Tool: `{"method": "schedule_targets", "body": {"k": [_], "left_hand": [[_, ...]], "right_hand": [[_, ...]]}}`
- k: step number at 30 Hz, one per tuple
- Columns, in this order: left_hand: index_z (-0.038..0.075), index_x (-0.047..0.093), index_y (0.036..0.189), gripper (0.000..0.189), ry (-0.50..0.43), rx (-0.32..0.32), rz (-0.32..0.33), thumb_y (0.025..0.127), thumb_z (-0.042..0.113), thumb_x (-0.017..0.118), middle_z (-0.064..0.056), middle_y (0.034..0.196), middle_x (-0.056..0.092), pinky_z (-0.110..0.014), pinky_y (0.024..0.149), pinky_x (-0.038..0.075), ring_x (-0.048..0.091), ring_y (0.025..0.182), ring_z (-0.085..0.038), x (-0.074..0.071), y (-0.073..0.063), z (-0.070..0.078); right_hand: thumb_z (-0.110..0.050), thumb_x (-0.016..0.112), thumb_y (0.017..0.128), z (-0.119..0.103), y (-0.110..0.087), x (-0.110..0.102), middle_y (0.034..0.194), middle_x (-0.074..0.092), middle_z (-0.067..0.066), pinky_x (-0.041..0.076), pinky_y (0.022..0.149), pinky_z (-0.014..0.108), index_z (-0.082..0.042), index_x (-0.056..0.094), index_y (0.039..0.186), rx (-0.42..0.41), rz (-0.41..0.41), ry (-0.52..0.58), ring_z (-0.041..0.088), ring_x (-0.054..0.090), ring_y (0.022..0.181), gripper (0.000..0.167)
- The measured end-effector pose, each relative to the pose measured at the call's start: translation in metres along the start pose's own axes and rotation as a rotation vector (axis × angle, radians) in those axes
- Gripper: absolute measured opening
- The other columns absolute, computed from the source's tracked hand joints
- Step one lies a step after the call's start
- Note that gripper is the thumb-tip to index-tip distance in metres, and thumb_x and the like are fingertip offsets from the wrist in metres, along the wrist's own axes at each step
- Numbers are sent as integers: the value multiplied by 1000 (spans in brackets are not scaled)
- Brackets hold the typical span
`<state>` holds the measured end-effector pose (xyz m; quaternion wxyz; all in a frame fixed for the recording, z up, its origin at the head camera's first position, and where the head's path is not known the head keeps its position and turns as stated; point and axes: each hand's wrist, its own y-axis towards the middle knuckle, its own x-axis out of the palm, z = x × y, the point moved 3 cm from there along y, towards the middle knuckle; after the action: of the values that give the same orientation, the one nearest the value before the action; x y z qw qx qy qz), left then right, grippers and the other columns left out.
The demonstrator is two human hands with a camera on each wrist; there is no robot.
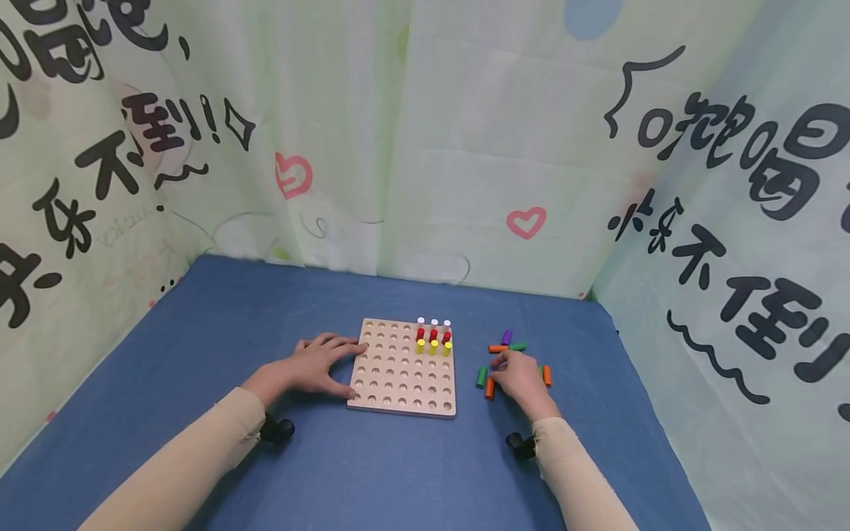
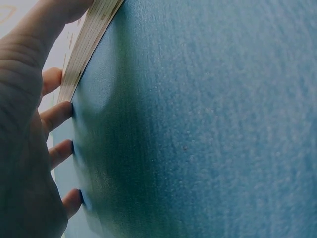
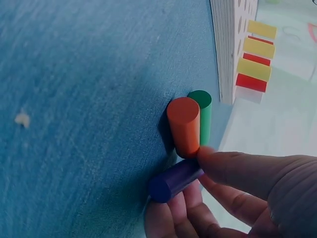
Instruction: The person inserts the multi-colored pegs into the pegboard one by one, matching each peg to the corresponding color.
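A pale wooden pegboard [image 1: 392,380] lies on the blue table. Short rows of white, red and yellow pegs [image 1: 434,346] stand upright in its far right corner. My left hand [image 1: 312,366] is spread at the board's left edge, index finger and thumb touching it. In the left wrist view, other fingertips rest on the tabletop. To the right of the board, my right hand [image 1: 521,380] pinches a purple peg [image 3: 173,181] between thumb and fingers, low over the table. Beside that peg are an orange peg [image 3: 184,129] and a green peg [image 3: 205,119].
Around the right hand lie another purple peg [image 1: 507,337], an orange peg [image 1: 497,349], a green peg [image 1: 518,346] and another orange peg [image 1: 547,376]. A printed curtain [image 1: 425,147] encloses the table's back and sides. Black wrist camera mounts [image 1: 520,445] sit under both sleeves.
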<state>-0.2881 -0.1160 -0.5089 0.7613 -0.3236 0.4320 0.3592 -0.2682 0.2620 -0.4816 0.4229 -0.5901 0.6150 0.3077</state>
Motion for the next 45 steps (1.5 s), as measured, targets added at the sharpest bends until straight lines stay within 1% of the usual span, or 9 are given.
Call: {"method": "schedule_targets", "body": {"k": [10,14,18,21,26,29,35,38,45], "left_hand": [[26,37,162,96,-5,-4,-5,83,67,75,-10,166,35,-75,107,23,26,152,-42,-2,-1,2],[27,37,162,96,-6,-5,-6,83,67,75,-10,166,35,-75,107,23,26,152,-42,-2,-2,3],[26,37,162,96,-6,-6,-7,83,67,76,-10,166,35,-75,106,23,26,152,-42,-2,-2,3],[26,37,162,96,-6,-7,-7,83,66,76,-10,166,36,-75,107,23,26,152,-43,-1,-1,3],[27,38,162,96,-3,-7,-4,83,67,75,-10,166,36,-76,107,22,27,151,-43,-1,-1,3],[28,38,162,96,-3,-8,-4,83,67,75,-10,166,36,-75,108,22,26,152,-42,-1,-1,3],[29,37,162,96,4,-4,-7,83,68,75,-9,166,36,-75,107,22,26,152,-42,0,-1,2],[29,37,162,96,-3,-7,-9,83,69,75,-8,166,35,-74,108,22,25,152,-41,0,-1,0],[29,37,162,96,-5,0,-6,83,69,74,-9,166,35,-74,106,23,26,152,-41,1,0,0]], "right_hand": [[-7,71,94,0,0,-1,99,73,15,55,74,37,0,71,104,10,38,49,23,62,77,12],[-7,69,95,0,1,-2,100,72,15,54,74,38,-1,71,101,-10,88,66,23,60,78,9],[-9,70,95,-3,2,-5,98,73,14,53,76,41,-1,72,102,-44,146,78,24,61,79,10],[-12,71,95,-7,2,-7,97,73,13,54,77,42,-2,73,103,-58,172,88,24,62,78,12],[-16,73,96,-16,1,-7,98,73,13,56,71,36,-4,73,102,-56,187,124,22,62,77,13],[-17,74,96,-23,-1,-7,96,72,12,53,66,32,-5,72,100,-49,196,151,22,61,76,13],[-21,77,95,-34,-3,-4,93,71,10,48,60,27,-7,72,97,-57,214,182,22,60,75,15],[-24,77,95,-40,-3,0,93,72,9,48,60,27,-8,72,97,-59,210,191,21,60,75,17],[-25,80,93,-50,-1,7,91,73,7,49,63,28,-10,75,95,-61,220,193,21,60,76,17]]}}
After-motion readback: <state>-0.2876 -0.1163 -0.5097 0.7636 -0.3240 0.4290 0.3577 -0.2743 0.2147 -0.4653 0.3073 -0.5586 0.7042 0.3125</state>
